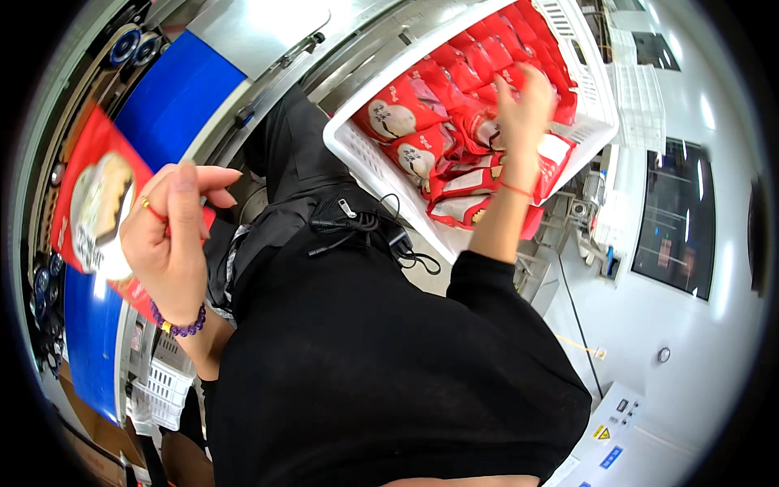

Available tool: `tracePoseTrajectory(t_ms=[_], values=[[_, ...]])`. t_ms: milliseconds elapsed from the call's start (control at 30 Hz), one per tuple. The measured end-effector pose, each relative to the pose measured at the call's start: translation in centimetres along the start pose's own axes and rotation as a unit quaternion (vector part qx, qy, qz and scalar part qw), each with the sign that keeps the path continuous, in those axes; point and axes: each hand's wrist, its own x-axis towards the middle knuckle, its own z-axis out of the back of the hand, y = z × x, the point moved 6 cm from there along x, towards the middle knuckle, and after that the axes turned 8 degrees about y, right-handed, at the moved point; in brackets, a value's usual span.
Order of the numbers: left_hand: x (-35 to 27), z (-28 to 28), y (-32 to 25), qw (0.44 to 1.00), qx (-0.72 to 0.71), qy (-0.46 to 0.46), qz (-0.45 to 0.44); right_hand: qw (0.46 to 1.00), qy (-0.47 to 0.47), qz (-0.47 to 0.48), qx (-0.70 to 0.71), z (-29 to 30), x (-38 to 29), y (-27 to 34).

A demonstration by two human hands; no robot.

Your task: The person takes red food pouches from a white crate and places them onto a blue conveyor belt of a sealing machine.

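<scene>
My left hand (167,234), with a beaded bracelet at the wrist, is closed on a red printed food packet (100,201) above the blue conveyor belt (182,91). The packet slants and its lower part passes behind my hand. Over the white plastic crate (389,192), my right hand (526,103) is slightly blurred, its fingers apart and pointing down at the red packets (481,55). No packet shows in its grasp; whether its fingertips touch one I cannot tell. Packets stand in rows at the crate's far end and lie looser at the near end.
A steel cover (261,30) spans the belt's upper part. Rollers and wheels (125,45) line the far left. A smaller white basket (167,389) is at the lower left. Right of the crate are metal machinery (587,204) and a control panel (614,420).
</scene>
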Motion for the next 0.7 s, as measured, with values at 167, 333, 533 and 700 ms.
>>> tracePoseTrajectory(t_ms=[167, 333, 533, 700], values=[[0.8, -2.3, -0.1, 0.998, -0.031, 0.059, -0.006, 0.95, 0.16, -0.148, -0.223, 3.3, -11.3, -10.1], [1.1, -3.1, -0.3, 0.998, -0.021, 0.066, -0.013, 0.944, 0.106, -0.211, -0.228, 6.3, -10.0, -9.6], [1.9, -3.2, -1.2, 0.987, 0.053, 0.046, -0.145, 0.983, 0.01, -0.002, -0.181, 15.6, -0.5, 0.6], [3.6, -7.8, -1.8, 0.957, 0.016, 0.119, -0.266, 0.967, 0.015, 0.251, 0.045, 15.8, 1.3, 12.5]])
